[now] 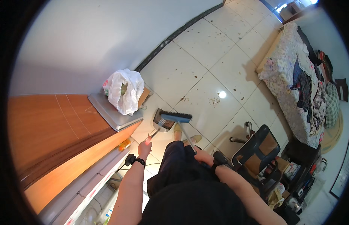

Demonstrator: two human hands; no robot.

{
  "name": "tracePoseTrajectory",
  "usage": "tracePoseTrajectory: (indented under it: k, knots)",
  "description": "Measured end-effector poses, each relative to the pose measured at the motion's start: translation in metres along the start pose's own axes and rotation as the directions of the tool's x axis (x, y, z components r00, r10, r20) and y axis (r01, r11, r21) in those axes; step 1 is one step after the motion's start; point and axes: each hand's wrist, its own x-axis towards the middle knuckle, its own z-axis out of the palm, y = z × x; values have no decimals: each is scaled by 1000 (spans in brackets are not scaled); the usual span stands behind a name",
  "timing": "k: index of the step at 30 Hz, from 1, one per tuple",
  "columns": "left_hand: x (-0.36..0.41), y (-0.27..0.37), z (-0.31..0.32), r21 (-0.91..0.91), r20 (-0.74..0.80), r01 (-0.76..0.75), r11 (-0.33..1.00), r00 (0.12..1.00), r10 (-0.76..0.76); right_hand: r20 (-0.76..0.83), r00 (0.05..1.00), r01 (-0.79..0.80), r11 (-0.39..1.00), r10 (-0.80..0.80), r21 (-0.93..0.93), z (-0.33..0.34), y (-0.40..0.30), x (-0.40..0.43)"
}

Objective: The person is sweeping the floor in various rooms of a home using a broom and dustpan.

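Note:
My left hand is closed around the handle of a long-handled dustpan, whose pan is low by the floor near my feet. In my right hand is the pole of a broom with a blue head and dark bristles. The broom head lies partly over the dustpan, its bristles pointing away from me. Whether the two touch I cannot tell. Small brown debris is scattered on the pale tiles past the broom, with more specks farther off.
A white plastic bag rests on a grey metal tray at the wooden cabinet's end. To the right are a black office chair and a bed with floral bedding and clothes. A dark baseboard edges the wall.

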Motion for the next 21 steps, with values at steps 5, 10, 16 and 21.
tracePoseTrajectory:
  k: [5, 10, 16, 21]
  knots:
    - [3, 2, -6, 33, 2, 5, 999, 1000, -5, 151, 982, 80, 976, -112, 204, -28, 21, -27]
    - [7, -3, -9, 48, 3, 23, 999, 1000, -23, -18, 1000, 5, 935, 2, 356, -47, 35, -60]
    - [13, 5, -9, 67, 14, 12, 998, 1000, -13, -392, 918, 24, 994, -66, -111, -55, -2, -17]
    - [13, 6, -12, 83, 22, 19, 996, 1000, -21, -316, 927, 45, 899, -200, -435, -39, -22, -1]
